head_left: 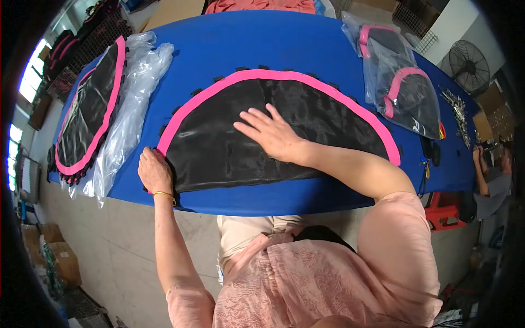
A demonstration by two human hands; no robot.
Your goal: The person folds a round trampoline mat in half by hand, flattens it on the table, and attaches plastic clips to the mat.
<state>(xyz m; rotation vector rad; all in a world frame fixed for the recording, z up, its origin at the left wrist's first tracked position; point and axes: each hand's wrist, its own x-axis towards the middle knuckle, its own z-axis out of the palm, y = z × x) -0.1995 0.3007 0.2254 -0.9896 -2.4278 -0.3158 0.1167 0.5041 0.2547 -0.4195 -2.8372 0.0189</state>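
Head view. Principal item: one black half-round panel (322, 145) with pink border (186, 116), laid on a blue-covered table (246, 46), arc facing away from the wearer, straight edge toward the body. Black tabs (263, 68) are spaced along the arc.

Right hand (269, 133): held open, palm down, fingers spread over the panel's middle; nothing is grasped. Left hand (155, 172): placed at the panel's left corner, fingers bent; whether fabric is pinched or merely pressed cannot be told. A gold bracelet (163, 194) is worn on that wrist.

Hazards, as judged: creases could be made if the fabric were pushed by the right palm while the corner was held; the mesh could be snagged by the bracelet; the corner could be dragged over the near edge by a leftward pull.

Edges and room: only a narrow blue strip is left before the straight edge. Broader room is offered beyond the arc. Leftward movement is limited by clear plastic (131, 109) and a second pink-edged panel (95, 117); rightward, by bagged pieces (410, 93).
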